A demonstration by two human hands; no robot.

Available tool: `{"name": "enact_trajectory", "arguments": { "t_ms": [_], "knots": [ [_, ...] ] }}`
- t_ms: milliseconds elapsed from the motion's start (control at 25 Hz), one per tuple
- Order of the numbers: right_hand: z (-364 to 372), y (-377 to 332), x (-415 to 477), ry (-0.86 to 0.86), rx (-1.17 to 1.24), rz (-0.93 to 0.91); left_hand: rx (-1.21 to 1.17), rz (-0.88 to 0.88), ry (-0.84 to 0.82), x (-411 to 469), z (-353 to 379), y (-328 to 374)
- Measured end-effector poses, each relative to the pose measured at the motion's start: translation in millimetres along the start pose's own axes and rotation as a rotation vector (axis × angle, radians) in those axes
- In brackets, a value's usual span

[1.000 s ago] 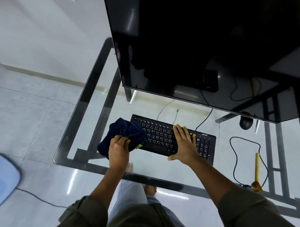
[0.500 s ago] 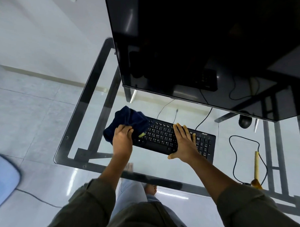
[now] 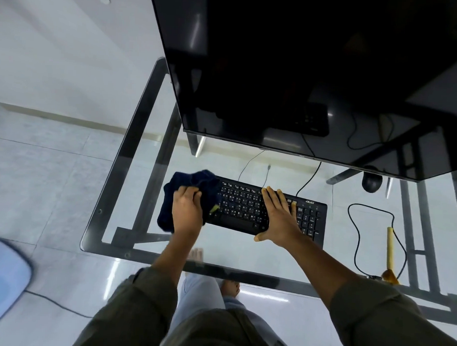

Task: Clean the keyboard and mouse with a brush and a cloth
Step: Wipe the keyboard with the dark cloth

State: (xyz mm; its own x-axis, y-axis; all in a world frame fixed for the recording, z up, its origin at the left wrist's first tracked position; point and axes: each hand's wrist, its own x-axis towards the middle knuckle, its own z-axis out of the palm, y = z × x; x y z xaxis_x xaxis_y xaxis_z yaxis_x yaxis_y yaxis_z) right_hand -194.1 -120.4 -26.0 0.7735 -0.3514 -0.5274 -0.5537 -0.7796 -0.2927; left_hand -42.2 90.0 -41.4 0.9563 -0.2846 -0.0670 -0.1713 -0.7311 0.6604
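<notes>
A black keyboard (image 3: pixel 241 207) lies on the glass desk (image 3: pixel 245 256) in front of me. My left hand (image 3: pixel 187 210) grips a dark blue cloth (image 3: pixel 196 182) and presses it on the keyboard's left end. My right hand (image 3: pixel 279 216) lies flat, fingers spread, on the keyboard's right half, holding it down. A black mouse (image 3: pixel 371 181) sits at the back right, partly under the monitor's edge. A brush with a pale wooden handle (image 3: pixel 389 252) lies at the right near the desk's front edge.
A large dark monitor (image 3: pixel 303 72) overhangs the back of the desk. The mouse cable (image 3: pixel 357 229) loops beside the brush. A keyboard cable (image 3: pixel 308 179) runs back under the monitor. A pale blue appliance (image 3: pixel 1 281) stands on the tiled floor at the left.
My left hand pushed the cloth up along the keyboard's left end and has come back down a little. My right hand has stayed flat on the keyboard.
</notes>
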Motion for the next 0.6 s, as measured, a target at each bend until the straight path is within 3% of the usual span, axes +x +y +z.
{"name": "enact_trajectory", "arguments": {
  "t_ms": [200, 440, 520, 600],
  "knots": [
    [4.1, 3.2, 0.3, 0.003, 0.015, -0.006, 0.072, 0.019, -0.040, 55.0, 26.3, 28.4],
    [6.0, 8.2, 0.7, 0.018, 0.035, -0.036, 0.106, 0.110, -0.043, -16.8, 43.4, 28.3],
    [8.2, 13.8, -5.6, 0.063, 0.170, -0.060, 0.004, 0.014, -0.085, -19.4, 37.6, 33.9],
    [8.8, 18.4, -18.9, 0.188, 0.480, -0.063, -0.173, -0.133, -0.166, -9.9, 27.4, 46.7]
  ]
}}
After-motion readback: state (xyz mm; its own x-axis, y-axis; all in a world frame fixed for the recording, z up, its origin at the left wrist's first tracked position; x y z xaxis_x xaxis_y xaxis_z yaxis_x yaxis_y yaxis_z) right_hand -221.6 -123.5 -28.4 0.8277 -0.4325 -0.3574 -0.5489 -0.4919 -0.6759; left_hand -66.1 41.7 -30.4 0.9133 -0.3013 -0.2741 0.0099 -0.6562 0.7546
